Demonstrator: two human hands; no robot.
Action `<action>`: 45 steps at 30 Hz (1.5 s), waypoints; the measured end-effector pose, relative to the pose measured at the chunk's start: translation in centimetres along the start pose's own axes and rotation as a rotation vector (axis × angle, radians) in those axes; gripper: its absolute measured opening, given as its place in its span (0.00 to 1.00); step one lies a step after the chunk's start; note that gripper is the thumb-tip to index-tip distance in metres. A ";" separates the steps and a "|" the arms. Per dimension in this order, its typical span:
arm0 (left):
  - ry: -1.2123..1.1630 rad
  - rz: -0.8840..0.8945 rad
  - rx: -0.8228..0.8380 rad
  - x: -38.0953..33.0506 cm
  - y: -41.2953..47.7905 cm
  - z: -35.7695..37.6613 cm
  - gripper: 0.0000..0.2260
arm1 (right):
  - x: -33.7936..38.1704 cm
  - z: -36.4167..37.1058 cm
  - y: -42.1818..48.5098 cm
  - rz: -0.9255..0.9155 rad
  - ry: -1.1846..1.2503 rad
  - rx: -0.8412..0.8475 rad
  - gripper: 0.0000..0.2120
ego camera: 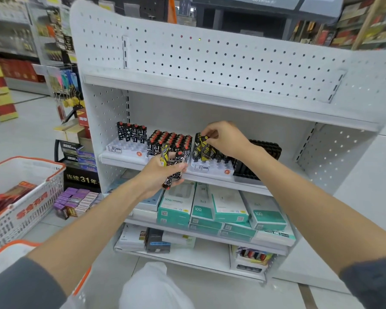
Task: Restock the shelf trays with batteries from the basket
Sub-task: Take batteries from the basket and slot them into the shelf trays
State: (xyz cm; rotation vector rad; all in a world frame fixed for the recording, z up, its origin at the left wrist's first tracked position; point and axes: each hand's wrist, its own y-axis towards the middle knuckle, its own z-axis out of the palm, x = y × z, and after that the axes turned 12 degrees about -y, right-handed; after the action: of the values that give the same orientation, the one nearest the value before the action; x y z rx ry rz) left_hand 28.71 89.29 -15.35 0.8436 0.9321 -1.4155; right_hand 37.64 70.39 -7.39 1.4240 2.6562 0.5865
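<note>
The basket [27, 161] sits low on the left, well away from both hands. The left hand [158, 177] is wrapped around a bunch of batteries [173, 172] right in front of the shelf [210, 180] edge. Further back, the right hand [226, 139] pinches the top of a yellow-black battery [202, 144] standing in the white tray [212, 169].

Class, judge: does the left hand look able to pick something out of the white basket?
Probably not yet: the left hand grips a bundle of batteries, so its fingers are full, though nothing blocks the way to the basket.
</note>
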 end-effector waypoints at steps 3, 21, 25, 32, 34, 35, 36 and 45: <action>-0.011 0.008 -0.004 -0.1 -0.2 0.1 0.22 | 0.1 0.2 0.2 -0.003 -0.031 0.015 0.10; 0.131 0.239 -0.016 -1.8 -1.6 1.8 0.10 | 3.4 -1.5 -2.5 0.041 0.540 0.151 0.13; 0.071 0.213 0.006 -2.1 -1.6 1.1 0.11 | 3.8 -1.8 -2.3 0.067 0.641 0.128 0.10; 0.054 0.145 -0.151 -3.1 -2.1 -1.9 0.03 | 5.7 -0.9 -1.2 0.118 0.663 0.070 0.10; 0.054 0.165 -0.158 -3.4 -2.2 -2.7 0.03 | 7.0 -0.1 -0.6 0.111 0.673 0.062 0.09; 0.063 0.179 -0.156 -3.6 -2.2 -3.1 0.03 | 7.6 0.3 -0.2 0.108 0.671 0.061 0.10; 0.070 0.195 -0.161 -3.8 -2.1 -3.6 0.03 | 8.2 0.6 0.2 0.103 0.660 0.065 0.10; 0.194 0.219 -0.260 -5.9 -0.7 -9.1 0.11 | 12.0 3.1 6.8 0.056 0.397 -0.073 0.09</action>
State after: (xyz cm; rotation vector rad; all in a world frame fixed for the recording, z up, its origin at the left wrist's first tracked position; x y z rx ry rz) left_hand 28.05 100.02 -13.80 0.8669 1.1075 -1.0122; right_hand 36.97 84.46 -6.38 1.4999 2.8487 1.0617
